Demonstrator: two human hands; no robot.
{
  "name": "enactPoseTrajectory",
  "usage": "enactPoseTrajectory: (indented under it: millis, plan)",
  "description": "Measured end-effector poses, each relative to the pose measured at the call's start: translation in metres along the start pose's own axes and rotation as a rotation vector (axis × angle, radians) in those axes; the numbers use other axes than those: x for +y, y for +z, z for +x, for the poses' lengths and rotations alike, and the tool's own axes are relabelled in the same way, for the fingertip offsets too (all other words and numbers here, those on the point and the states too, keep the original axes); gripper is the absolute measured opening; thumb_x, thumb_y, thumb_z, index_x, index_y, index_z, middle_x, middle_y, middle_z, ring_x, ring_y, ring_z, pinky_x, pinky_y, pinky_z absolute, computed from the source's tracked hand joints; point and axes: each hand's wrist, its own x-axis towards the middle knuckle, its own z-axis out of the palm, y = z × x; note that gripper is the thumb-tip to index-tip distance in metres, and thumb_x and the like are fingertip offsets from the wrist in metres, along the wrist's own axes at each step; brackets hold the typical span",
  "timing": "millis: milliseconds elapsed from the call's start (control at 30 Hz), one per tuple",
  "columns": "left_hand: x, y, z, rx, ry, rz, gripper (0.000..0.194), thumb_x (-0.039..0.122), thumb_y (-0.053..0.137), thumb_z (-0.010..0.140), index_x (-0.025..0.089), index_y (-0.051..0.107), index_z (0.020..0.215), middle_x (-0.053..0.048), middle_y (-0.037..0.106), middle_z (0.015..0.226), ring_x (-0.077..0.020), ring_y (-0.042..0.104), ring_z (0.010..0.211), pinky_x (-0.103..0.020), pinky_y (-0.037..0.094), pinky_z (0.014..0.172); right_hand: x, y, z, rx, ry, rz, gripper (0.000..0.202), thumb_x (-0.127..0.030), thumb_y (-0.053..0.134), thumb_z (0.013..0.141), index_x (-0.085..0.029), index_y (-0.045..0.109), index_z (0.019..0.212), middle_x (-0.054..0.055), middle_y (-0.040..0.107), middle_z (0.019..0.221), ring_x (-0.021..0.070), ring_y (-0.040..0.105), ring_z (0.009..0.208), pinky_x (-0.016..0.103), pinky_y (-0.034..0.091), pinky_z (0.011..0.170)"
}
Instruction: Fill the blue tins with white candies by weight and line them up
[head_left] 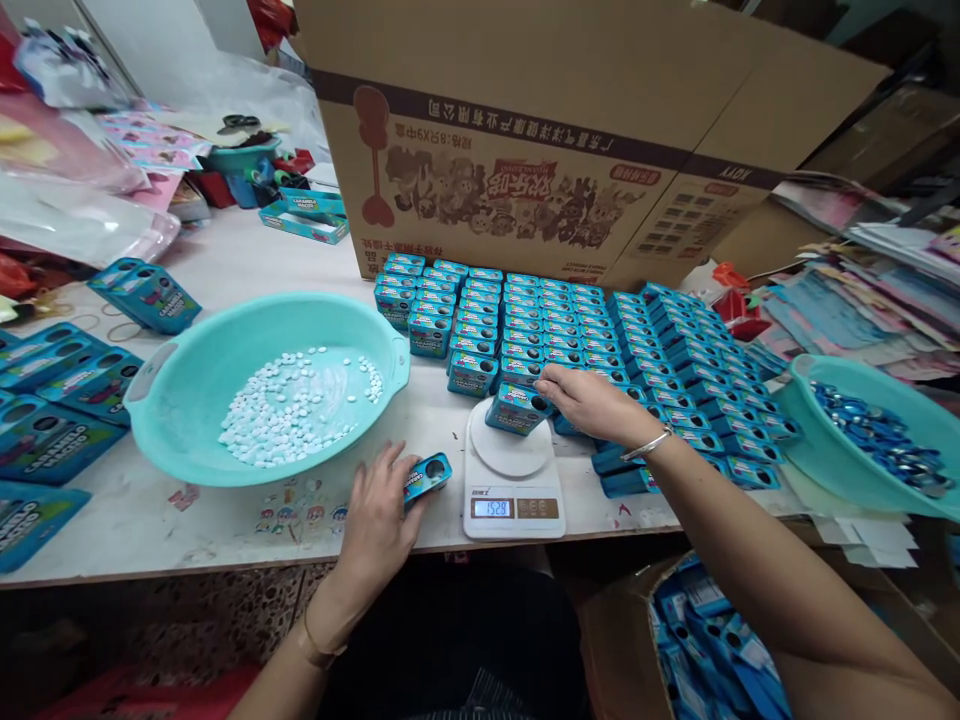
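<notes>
My right hand (589, 400) pinches the right edge of a small blue candy box (516, 410) on the round white plate of a kitchen scale (513, 510). Lit digits show on the scale's display. At the table's front edge, my left hand (380, 505) is closed around another blue candy box (429, 476), with the box's dark round spot facing up. A large turquoise basin (180, 390) with small white candies (277, 410) scattered in it stands just beyond my left hand.
Rows of blue boxes (540, 320) stand behind the scale, before a big cardboard carton (525, 130). More boxes (60, 400) are at the left. At the right, a second basin (810, 430) holds shiny blue pieces (885, 440). Below the table edge is an open carton of blue packs (712, 640).
</notes>
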Motion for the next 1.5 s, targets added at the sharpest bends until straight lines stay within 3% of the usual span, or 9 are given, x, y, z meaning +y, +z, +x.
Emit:
enactPoseTrajectory:
  millis: [167,300,567,833,1233,1367,1500]
  plan:
    - [0.000,0.000,0.000,0.024,-0.003,-0.062,0.032,0.035,0.055,0.093,0.021,0.054,0.121,-0.013,0.061,0.125,-0.0299,0.063,0.108,-0.046,0.053,0.091,-0.004,0.002,0.003,-0.051,0.026,-0.066,0.027,-0.038,0.032,0.103,-0.022,0.053,0.101,0.007,0.065,0.087,0.0224,0.059,0.077,0.029,0.031,0.062]
    - [0.002,-0.001,0.000,0.019,-0.006,-0.068,0.032,0.033,0.055,0.093,0.021,0.053,0.122,-0.013,0.061,0.124,-0.0296,0.063,0.108,-0.045,0.054,0.090,-0.002,-0.002,0.001,-0.018,0.022,-0.067,0.027,-0.037,0.031,0.102,-0.021,0.053,0.103,0.007,0.065,0.085,0.0224,0.058,0.076,0.029,0.032,0.063]
    - [0.003,-0.001,0.000,-0.006,-0.043,-0.092,0.032,0.030,0.057,0.091,0.022,0.052,0.122,-0.012,0.060,0.124,-0.0293,0.064,0.109,-0.044,0.055,0.090,0.006,-0.016,-0.004,0.079,-0.001,-0.008,0.025,-0.036,0.035,0.101,-0.023,0.048,0.084,0.002,0.056,0.072,0.0186,0.051,0.066,0.028,0.029,0.060]
    - [0.003,-0.002,0.000,-0.019,-0.061,-0.104,0.033,0.030,0.057,0.091,0.023,0.052,0.123,-0.012,0.060,0.125,-0.0283,0.065,0.109,-0.042,0.055,0.090,0.005,-0.011,-0.002,0.077,-0.005,-0.009,0.024,-0.036,0.035,0.101,-0.022,0.050,0.088,0.002,0.059,0.075,0.0187,0.051,0.065,0.029,0.029,0.061]
    - [0.006,-0.006,0.002,-0.049,-0.073,-0.117,0.030,0.031,0.053,0.093,0.023,0.052,0.122,-0.011,0.062,0.121,-0.0279,0.066,0.104,-0.041,0.056,0.085,-0.011,-0.007,-0.004,-0.008,0.053,-0.139,0.030,-0.035,0.032,0.103,-0.019,0.055,0.113,0.010,0.070,0.094,0.0246,0.064,0.083,0.030,0.036,0.068]
    - [0.008,-0.016,0.006,-0.115,-0.068,-0.154,0.028,0.032,0.055,0.092,0.024,0.055,0.119,-0.006,0.065,0.105,-0.0237,0.069,0.089,-0.034,0.056,0.074,-0.022,0.008,-0.006,-0.125,0.085,-0.334,0.048,-0.036,0.039,0.101,-0.013,0.036,0.143,0.017,0.071,0.099,0.0327,0.068,0.090,0.034,0.041,0.069]
    - [0.001,-0.024,0.005,-0.106,-0.067,-0.150,0.029,0.025,0.055,0.089,0.024,0.058,0.117,-0.005,0.066,0.102,-0.0224,0.069,0.085,-0.032,0.056,0.071,-0.036,0.012,0.000,-0.206,0.023,-0.512,0.036,-0.016,0.038,0.098,-0.007,0.046,0.132,0.021,0.071,0.089,0.0343,0.070,0.088,0.035,0.044,0.068]
